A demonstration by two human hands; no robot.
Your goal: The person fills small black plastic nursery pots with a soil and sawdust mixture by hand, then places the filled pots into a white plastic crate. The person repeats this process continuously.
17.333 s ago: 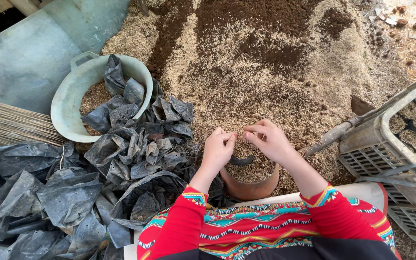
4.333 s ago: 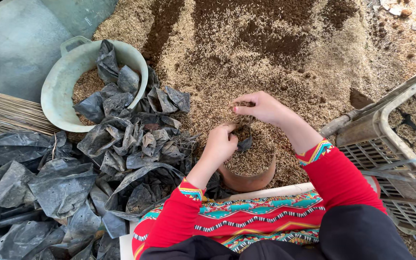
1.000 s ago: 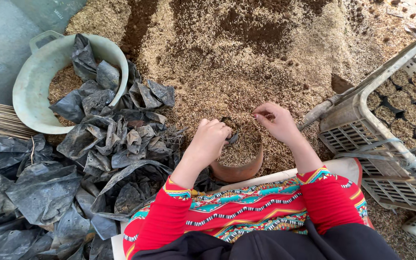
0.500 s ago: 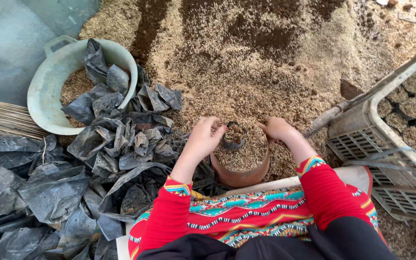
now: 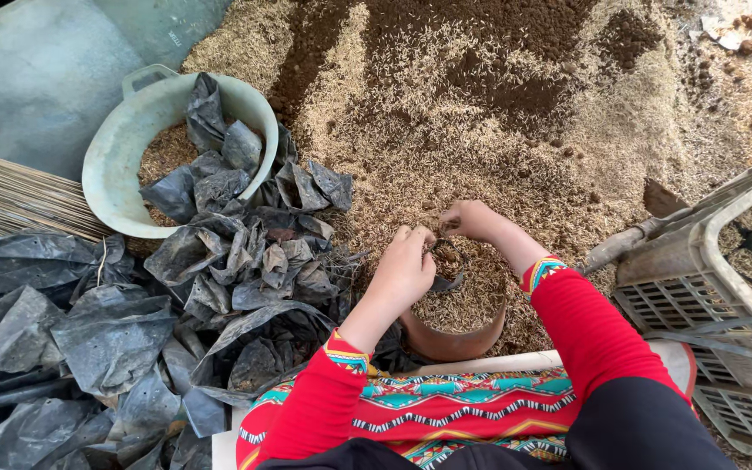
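A brown round pot point(image 5: 451, 345) heaped with pale husk mix stands in front of my knees. Over it sits a small black plastic bag point(image 5: 446, 280), its mouth upward and husk inside. My left hand point(image 5: 406, 266) grips the bag's near-left edge. On the far side of the mouth, my right hand point(image 5: 472, 219) is curled with its fingers closed on the rim. Both red sleeves with patterned cuffs reach in from the bottom.
A pale green basin point(image 5: 108, 179) with husk and black bags stands at the upper left. A pile of crumpled black bags point(image 5: 219, 270) spreads left. A grey plastic crate point(image 5: 717, 277) and a tool handle point(image 5: 618, 249) lie right. The husk and soil heap point(image 5: 498, 96) fills the back.
My right hand has moved from the pot's right rim up to the far side of the bag mouth. My left hand stays on the bag's left edge.
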